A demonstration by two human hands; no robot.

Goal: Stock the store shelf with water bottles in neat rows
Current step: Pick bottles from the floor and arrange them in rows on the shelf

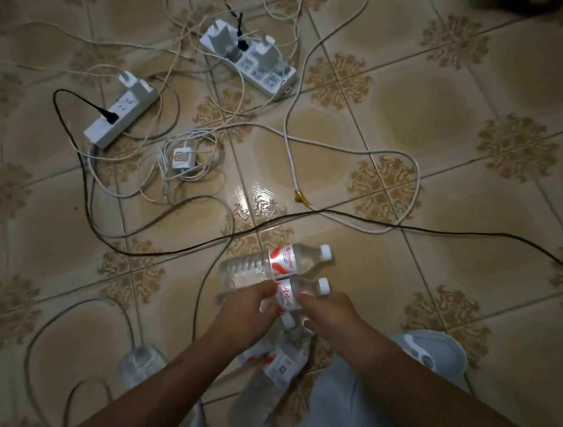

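While both hands gripped one labelled water bottle (285, 296) lying sideways, the left hand (249, 304) curled round its body and the right hand (328, 312) pinched near its white cap. A second water bottle (271, 261) lay touching the held bottle on its far side, and a third bottle (277, 360) showed just below it, under the wrists. A fourth bottle (140, 366) lay on the tiled floor (442, 107) to the lower left of the held bottle. No shelf was visible. Judged risks: the stacked far bottle could roll off when lifted, and the black cable (174, 245) just beyond the held bottle could snag a foot. Two power strips (249, 61) lay well beyond it.
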